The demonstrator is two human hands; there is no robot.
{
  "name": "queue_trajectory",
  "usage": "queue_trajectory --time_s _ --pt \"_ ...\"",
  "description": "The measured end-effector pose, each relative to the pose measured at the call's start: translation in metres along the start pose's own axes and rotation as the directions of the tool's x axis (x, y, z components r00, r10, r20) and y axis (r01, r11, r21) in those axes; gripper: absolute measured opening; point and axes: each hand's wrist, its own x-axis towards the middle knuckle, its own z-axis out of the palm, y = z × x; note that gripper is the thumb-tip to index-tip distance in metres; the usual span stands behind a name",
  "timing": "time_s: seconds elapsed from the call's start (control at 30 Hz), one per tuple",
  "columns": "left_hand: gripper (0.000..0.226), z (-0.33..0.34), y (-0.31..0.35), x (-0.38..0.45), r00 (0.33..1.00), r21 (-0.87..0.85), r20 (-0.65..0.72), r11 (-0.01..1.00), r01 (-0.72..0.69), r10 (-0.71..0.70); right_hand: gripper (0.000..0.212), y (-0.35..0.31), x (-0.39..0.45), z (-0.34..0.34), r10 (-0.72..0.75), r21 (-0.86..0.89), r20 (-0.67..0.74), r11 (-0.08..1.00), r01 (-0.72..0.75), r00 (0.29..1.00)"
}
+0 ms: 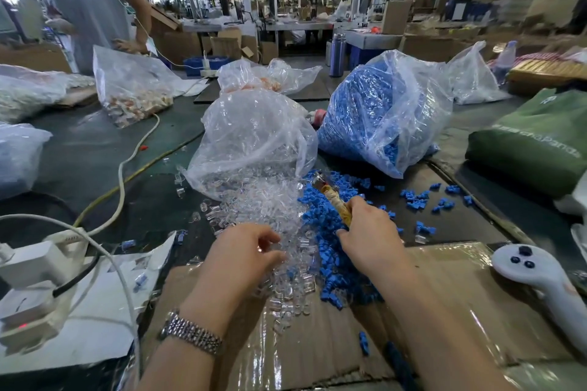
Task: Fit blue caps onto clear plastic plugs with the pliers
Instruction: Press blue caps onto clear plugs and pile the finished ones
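At lower centre, left hand (246, 251) pinches into clear plugs (254, 200); isolate one upright while right hand (370, 232) clenches the pliers (330, 197) over blue caps (327, 222)

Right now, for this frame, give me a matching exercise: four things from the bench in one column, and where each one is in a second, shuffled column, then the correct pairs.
Things:
1. pliers
2. loose clear plugs
3. white controller
4. wristwatch

Places:
A. on the left wrist
B. lying on the taped cardboard, far right
C. gripped in the right hand, tip over the blue caps
D. spilled from the mouth of the clear bag, under the left hand

Pairs: 1-C, 2-D, 3-B, 4-A
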Motion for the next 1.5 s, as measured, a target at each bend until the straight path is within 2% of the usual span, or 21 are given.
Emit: queue_trajectory --time_s 0.13,0.27,0.37,0.43,0.53,0.6,0.63,0.73,0.8,0.9,1.1,1.23,1.37,1.5 --pt "0.019 0.002 0.0 0.002 1.0 -0.032 -0.028 0.999 0.001 -0.002 0.024 0.0 -0.001 -0.003 -0.016 0.057 -0.033 0.998 0.018 0.999" --pt "0.009 0.004 -0.004 0.003 0.996 -0.104 -0.093 0.995 -0.008 -0.002 0.018 0.0 -0.002 -0.008 0.025 0.221 -0.024 0.975 -0.019 0.999" --pt "0.011 0.004 -0.007 0.005 0.991 -0.289 -0.135 0.957 -0.021 -0.019 0.026 -0.001 -0.006 -0.011 0.018 0.313 -0.024 0.95 -0.009 1.0" --pt "0.012 0.001 -0.009 0.007 0.996 -0.551 -0.056 0.834 0.031 -0.074 0.029 -0.002 -0.009 -0.013 0.015 0.395 -0.024 0.918 -0.004 1.0" --pt "0.027 -0.001 -0.011 0.006 0.993 -0.867 0.079 0.485 0.112 -0.089 0.028 -0.003 -0.012 -0.018 0.006 0.529 0.009 0.848 -0.009 1.0" --pt "0.034 0.001 -0.012 0.008 0.987 -0.954 0.14 0.256 0.157 -0.083 0.022 -0.004 -0.013 -0.021 -0.031 0.625 0.047 0.78 -0.005 0.998" --pt "0.034 0.003 -0.012 0.009 0.985 -0.969 0.158 0.178 0.169 -0.074 0.021 -0.004 -0.013 -0.022 -0.055 0.666 0.059 0.746 0.002 0.997" --pt "0.026 0.007 -0.011 0.011 0.983 -0.98 0.183 0.069 0.184 -0.028 0.016 -0.005 -0.015 -0.025 -0.1 0.738 0.076 0.675 0.011 0.992" --pt "0.024 0.008 -0.01 0.011 0.981 -0.98 0.195 0.05 0.194 0.008 0.006 -0.005 -0.017 -0.025 -0.126 0.787 0.082 0.617 0.013 0.989" --pt "0.03 0.008 -0.006 0.01 0.97 -0.971 0.238 0.049 0.235 0.048 0.009 -0.007 -0.019 -0.025 -0.151 0.834 0.087 0.552 0.011 0.985" --pt "0.026 0.01 0.001 0.005 0.957 -0.961 0.275 0.039 0.272 0.095 0.002 -0.009 -0.022 -0.024 -0.194 0.865 0.099 0.501 0.012 0.976" --pt "0.025 0.011 0.003 0.004 0.962 -0.965 0.253 0.099 0.244 0.101 0.013 -0.007 -0.021 -0.025 -0.202 0.918 0.103 0.397 -0.015 0.974" --pt "0.027 0.01 0.001 0.004 0.963 -0.967 0.244 0.099 0.233 0.113 0.018 -0.008 -0.022 -0.024 -0.232 0.921 0.106 0.389 -0.008 0.967" --pt "0.029 0.009 0.002 0.004 0.969 -0.97 0.22 0.131 0.205 0.113 0.006 -0.011 -0.024 -0.024 -0.239 0.922 0.119 0.387 -0.017 0.964"
